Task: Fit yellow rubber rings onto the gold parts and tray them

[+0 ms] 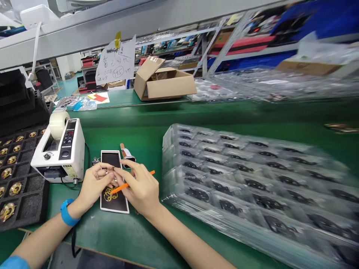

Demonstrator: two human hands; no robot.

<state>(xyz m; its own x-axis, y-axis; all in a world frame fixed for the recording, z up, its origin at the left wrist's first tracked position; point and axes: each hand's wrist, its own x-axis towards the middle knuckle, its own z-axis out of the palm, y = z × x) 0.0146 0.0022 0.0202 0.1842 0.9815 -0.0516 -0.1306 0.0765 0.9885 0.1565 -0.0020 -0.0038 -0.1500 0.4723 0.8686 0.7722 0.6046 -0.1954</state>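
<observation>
My left hand is closed in a pinch on a small shiny gold-coloured part, mostly hidden by the fingers. Opposite it, my right hand holds a thin orange stick between its fingers, and its fingertips meet the same small part. Both hands are above a white-rimmed tray with a dark bottom. Several thin yellow rings lie in the tray below the fingers. Just behind my right hand rests a watch with a brown strap.
A tape dispenser stands left, beside a black foam tray with round gold parts. Stacked clear plastic trays with dark parts fill the right. An open cardboard box sits on the back ledge, near a hanging handwritten sheet.
</observation>
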